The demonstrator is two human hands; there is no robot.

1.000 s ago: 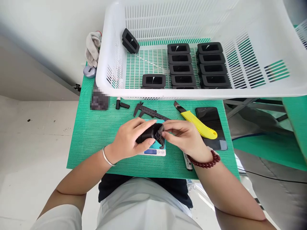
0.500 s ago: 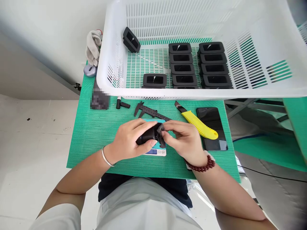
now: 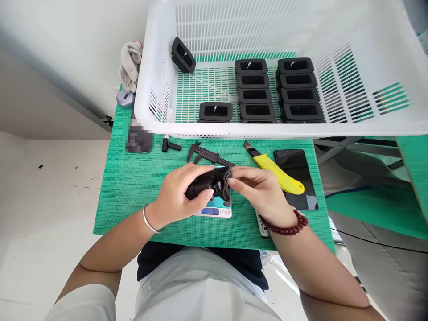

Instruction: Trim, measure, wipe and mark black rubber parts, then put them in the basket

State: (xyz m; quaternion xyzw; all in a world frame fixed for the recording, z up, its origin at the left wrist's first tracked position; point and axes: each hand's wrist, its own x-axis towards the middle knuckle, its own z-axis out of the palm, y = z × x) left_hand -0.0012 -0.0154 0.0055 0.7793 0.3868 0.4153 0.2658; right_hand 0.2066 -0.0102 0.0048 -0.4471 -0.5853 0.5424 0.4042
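My left hand (image 3: 180, 191) is wrapped round a glossy black moulded part (image 3: 200, 186), its thumb along the near side. At the part's right end a dark grey, wavy-edged piece (image 3: 227, 189), perhaps cloth or soft rubber, stands out. My right hand (image 3: 257, 189) pinches that piece between thumb and fingers. Whether the grey piece is joined to the part I cannot tell. Just beneath the hands lies a small digital scale (image 3: 200, 212) with a teal top and a lit display, mostly covered by them.
Beyond the hands lie a black caliper (image 3: 210, 155), a yellow utility knife (image 3: 279, 174) with its blade out, and a phone (image 3: 301, 165). A white basket (image 3: 234, 129) holds several black rectangular parts (image 3: 252, 96). Markers (image 3: 262, 225) lie on the green mat (image 3: 133, 178).
My left hand has turned the black part slightly and shifted left, baring more of its right end. My right hand has moved a little right, uncovering a marker near its wrist.
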